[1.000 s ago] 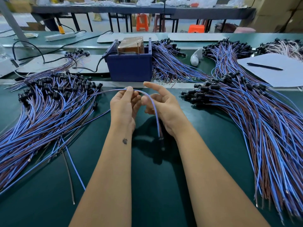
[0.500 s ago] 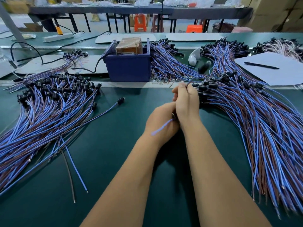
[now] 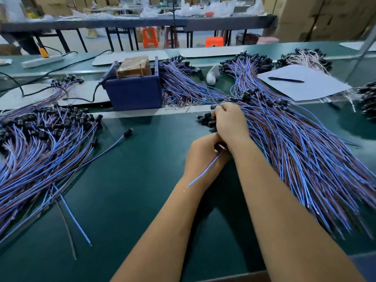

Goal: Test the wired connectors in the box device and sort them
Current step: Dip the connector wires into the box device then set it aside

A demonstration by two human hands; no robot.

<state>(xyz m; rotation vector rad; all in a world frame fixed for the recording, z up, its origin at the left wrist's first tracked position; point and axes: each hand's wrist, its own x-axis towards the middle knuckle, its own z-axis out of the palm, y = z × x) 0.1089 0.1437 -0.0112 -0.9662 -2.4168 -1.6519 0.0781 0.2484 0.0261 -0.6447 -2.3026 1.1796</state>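
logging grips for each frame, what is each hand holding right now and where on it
The left hand grips a thin blue and brown wire near its loose end. The right hand curls over the black connector ends of the right pile; what it holds cannot be told.

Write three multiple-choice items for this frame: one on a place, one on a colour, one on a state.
1. Where does the pen lie?
A. On the white paper sheet
B. Inside the box device
C. On the left wire pile

2. What colour is the box device?
A. Orange
B. Dark blue
C. White

3. What is the left hand doing?
A. Resting flat and open on the table
B. Holding the pen
C. Gripping a blue and brown wire

Key: 1 A, the pen sits on the sheet to the far right. 2 B, its walls are dark blue. 3 C, the wire's end juts out below the curled fingers, while the right hand reaches into the right wire pile.
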